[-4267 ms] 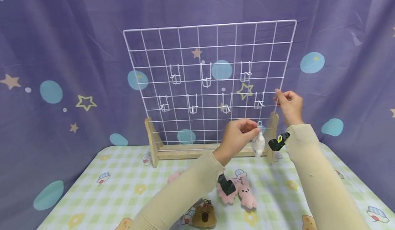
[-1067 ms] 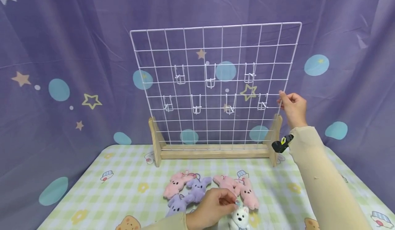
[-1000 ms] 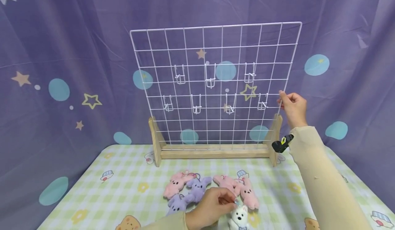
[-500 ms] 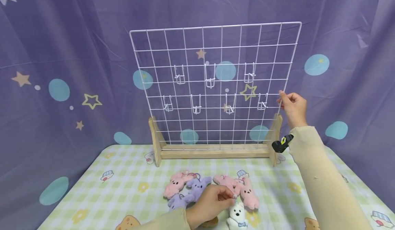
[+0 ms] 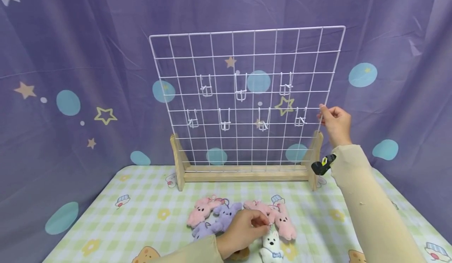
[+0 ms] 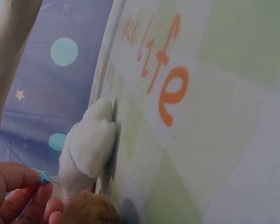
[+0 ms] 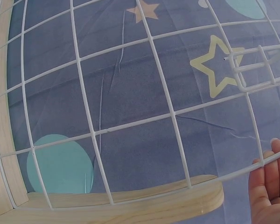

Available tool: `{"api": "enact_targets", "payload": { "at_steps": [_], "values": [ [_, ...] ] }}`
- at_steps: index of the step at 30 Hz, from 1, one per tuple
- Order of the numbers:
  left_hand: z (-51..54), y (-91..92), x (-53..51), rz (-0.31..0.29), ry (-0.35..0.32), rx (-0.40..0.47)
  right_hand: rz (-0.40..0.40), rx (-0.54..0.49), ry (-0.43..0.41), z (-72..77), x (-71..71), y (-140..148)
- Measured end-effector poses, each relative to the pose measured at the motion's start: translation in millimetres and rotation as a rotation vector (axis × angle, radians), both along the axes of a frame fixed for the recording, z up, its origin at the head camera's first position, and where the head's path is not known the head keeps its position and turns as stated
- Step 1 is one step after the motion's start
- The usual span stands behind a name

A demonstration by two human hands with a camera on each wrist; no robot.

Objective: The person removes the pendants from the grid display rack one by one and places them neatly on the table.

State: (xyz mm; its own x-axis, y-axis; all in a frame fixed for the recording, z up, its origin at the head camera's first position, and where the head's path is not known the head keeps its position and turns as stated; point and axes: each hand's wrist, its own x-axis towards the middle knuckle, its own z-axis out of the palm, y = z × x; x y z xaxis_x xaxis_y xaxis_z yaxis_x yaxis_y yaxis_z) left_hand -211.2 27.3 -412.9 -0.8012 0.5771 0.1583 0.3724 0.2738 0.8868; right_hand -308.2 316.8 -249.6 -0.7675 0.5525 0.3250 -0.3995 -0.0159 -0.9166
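My left hand (image 5: 245, 229) is low over the table, its thumb and fingers pinching the light-blue clasp (image 6: 44, 176) of a white dog plush keychain (image 5: 271, 247). In the left wrist view the white plush (image 6: 86, 147) is seen against the tablecloth, with a brown fuzzy toy (image 6: 91, 210) beside it. At the right side of the white wire grid (image 5: 243, 54), my right hand (image 5: 335, 124) holds the edge wire between thumb and fingers. Several white hooks (image 5: 241, 94) hang on the grid in two rows, with nothing on them.
Pink plush toys (image 5: 284, 224) and purple plush toys (image 5: 226, 215) lie on the checked tablecloth (image 5: 141, 216) around my left hand. A brown toy (image 5: 240, 254) is partly hidden beneath it. The grid stands in a wooden base (image 5: 247, 175) before a purple curtain (image 5: 70, 39).
Since the oldest frame, my left hand has brought the white plush down from the grid's lower right to the table. Lately it has shifted only slightly. My right hand stays on the grid's edge.
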Motion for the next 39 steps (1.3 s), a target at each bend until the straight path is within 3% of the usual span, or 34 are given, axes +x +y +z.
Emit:
{"api": "enact_targets", "payload": {
  "at_steps": [13, 22, 31, 36, 39],
  "values": [
    [-1.5, -5.5, -2.7, 0.030, 0.037, -0.029, -0.003, -0.003, -0.030, -8.7, -15.9, 3],
    [19.0, -28.5, -8.7, 0.003, 0.075, -0.021, -0.011, 0.008, -0.035, -19.2, -31.8, 18],
    [37.7, -68.7, -22.1, 0.050, 0.120, -0.063, -0.029, 0.052, -0.050, -19.5, -38.0, 27],
    [48.5, -88.0, -35.3, 0.089, 0.170, -0.103, -0.002, 0.066, -0.025, -17.4, -37.5, 37],
    [53.0, -99.6, -44.7, 0.108, 0.193, -0.126, -0.024, 0.143, -0.049, -21.2, -33.3, 43]
  ]
}}
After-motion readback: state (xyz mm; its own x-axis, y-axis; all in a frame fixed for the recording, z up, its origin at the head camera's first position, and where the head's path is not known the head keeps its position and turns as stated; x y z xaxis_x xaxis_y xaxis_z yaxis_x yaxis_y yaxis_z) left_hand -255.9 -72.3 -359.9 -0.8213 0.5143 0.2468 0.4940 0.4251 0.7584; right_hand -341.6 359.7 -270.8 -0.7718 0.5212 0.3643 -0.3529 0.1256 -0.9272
